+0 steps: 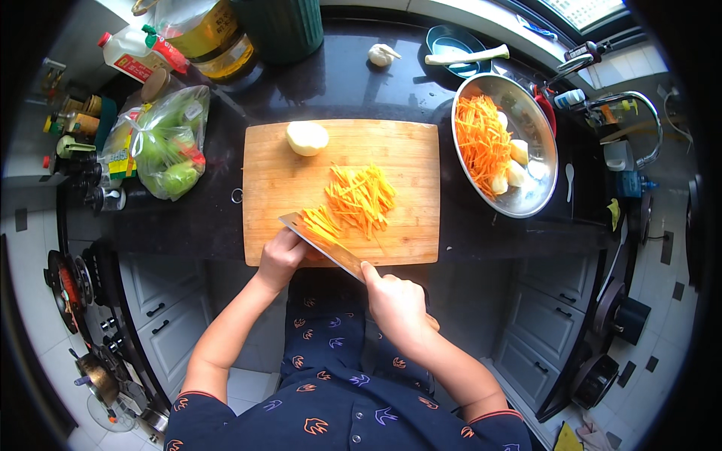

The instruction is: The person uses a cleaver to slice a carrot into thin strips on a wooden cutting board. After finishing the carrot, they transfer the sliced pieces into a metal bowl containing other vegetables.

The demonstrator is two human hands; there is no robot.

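On the wooden cutting board, a loose heap of carrot strips lies near the middle. My right hand is closed round the handle of a kitchen knife, its wide blade slanting across the board's front edge. More orange strips lie along the far side of the blade. My left hand is against the blade's near side with its fingers curled; the blade partly hides the fingertips and whatever they grip. A peeled, pale round vegetable, like a potato, sits at the board's far left.
A steel bowl at the right holds shredded carrot and pale peeled pieces. A garlic bulb and a teal dish stand behind. Left are a bag of green vegetables and an oil jug. A white spoon lies right.
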